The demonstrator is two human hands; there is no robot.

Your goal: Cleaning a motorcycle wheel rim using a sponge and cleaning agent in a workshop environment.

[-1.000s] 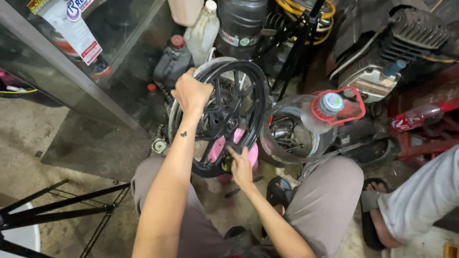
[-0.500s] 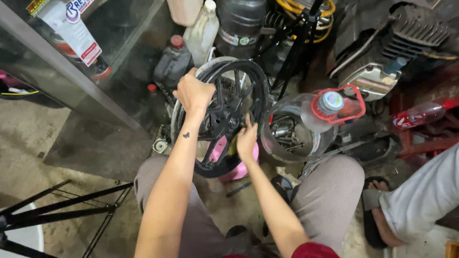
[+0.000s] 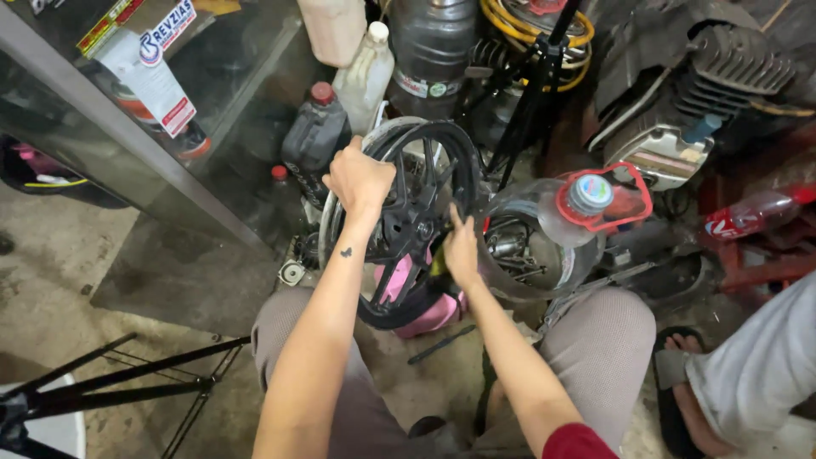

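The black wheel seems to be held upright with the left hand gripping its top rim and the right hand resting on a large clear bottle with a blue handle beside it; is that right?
Not quite: the head view shows the clear bottle's handle is red, not blue. The rest holds: the left hand grips the top rim of the upright black wheel, and the right hand rests against the bottle beside it.

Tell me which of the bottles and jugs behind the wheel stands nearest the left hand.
The dark jug with the red cap, just left of the left hand gripping the black wheel. The white bottle and big dark container stand farther back.
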